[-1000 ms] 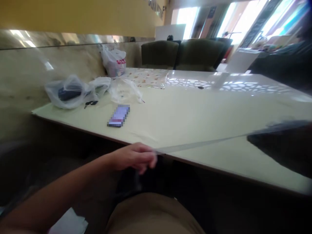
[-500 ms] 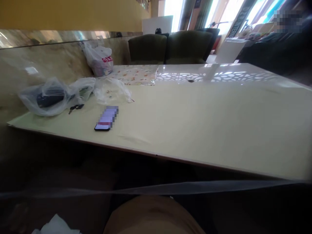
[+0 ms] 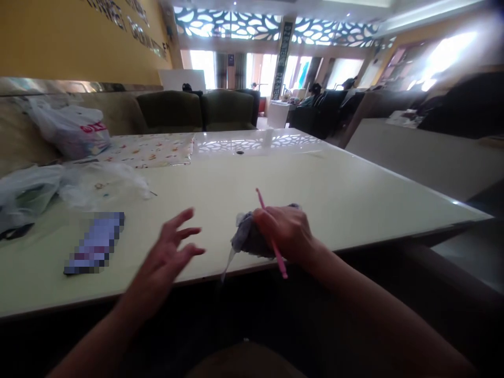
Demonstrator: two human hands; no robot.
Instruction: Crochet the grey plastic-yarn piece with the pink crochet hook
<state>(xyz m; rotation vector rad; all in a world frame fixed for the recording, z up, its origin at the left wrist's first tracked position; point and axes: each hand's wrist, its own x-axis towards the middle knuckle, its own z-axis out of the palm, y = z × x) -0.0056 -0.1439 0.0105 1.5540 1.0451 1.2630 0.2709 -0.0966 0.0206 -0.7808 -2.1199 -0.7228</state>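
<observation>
My right hand (image 3: 289, 228) is closed around a pink crochet hook (image 3: 279, 257) and a soft grey bundle (image 3: 248, 236) that looks like yarn or crocheted fabric. The hook slants across the hand, its upper tip pointing away from me. Part of the bundle is hidden under my palm, and a thin pale strand (image 3: 227, 265) hangs from its left side over the table's front edge. To the left, my left hand (image 3: 173, 249) is above the table edge, fingers apart and curved, holding nothing.
A phone (image 3: 96, 241) lies on the white table (image 3: 212, 194) at left, near crumpled clear plastic bags (image 3: 102, 184) and dark keys (image 3: 18, 231). Farther back are a full white carrier bag (image 3: 79, 128) and a patterned sheet (image 3: 153, 149). Dark chairs (image 3: 228, 110) stand beyond.
Both hands have come into view over the table, the right one with the crochet hook and grey bundle. The camera view has swung up and to the right.
</observation>
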